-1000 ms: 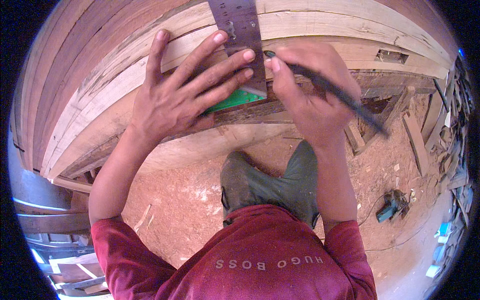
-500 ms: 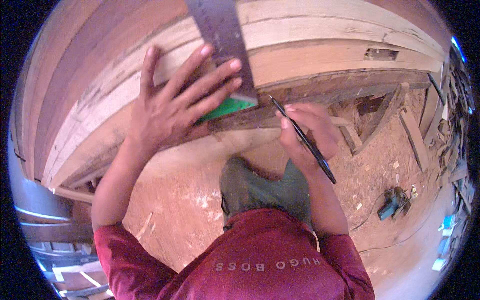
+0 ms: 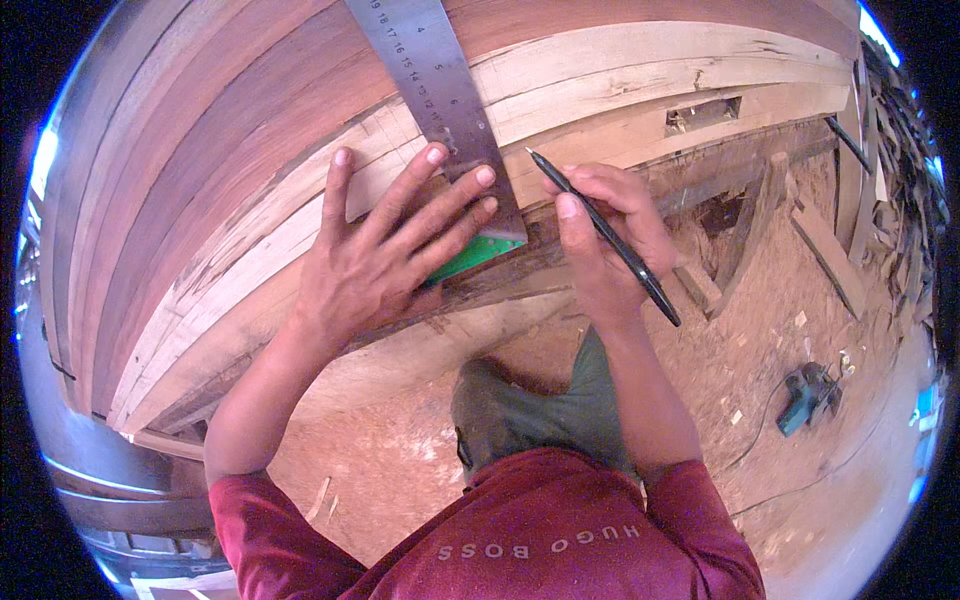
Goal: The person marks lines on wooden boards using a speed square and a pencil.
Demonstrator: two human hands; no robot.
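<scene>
A try square lies across the wooden planks (image 3: 600, 60), its metal blade (image 3: 440, 75) running up and away and its green stock (image 3: 475, 257) along the plank edge. My left hand (image 3: 375, 240) rests on it with fingers spread, the fingertips on or beside the blade and the palm partly hiding the stock. In my right hand (image 3: 615, 230) a black pen (image 3: 625, 250) is pinched between thumb and fingers. Its tip points at the plank just right of the blade; whether it touches the wood I cannot tell.
A rectangular notch (image 3: 703, 115) is cut in a plank at the right. Below it, wooden braces (image 3: 828, 260) lean from the dirt floor (image 3: 400, 420). A teal power tool (image 3: 800, 402) with a cord lies there. Scrap wood (image 3: 905, 160) is piled at the far right.
The pen tip has moved up along the blade's right side, onto the lighter plank. My left hand stays on the square. The whole view has shifted slightly.
</scene>
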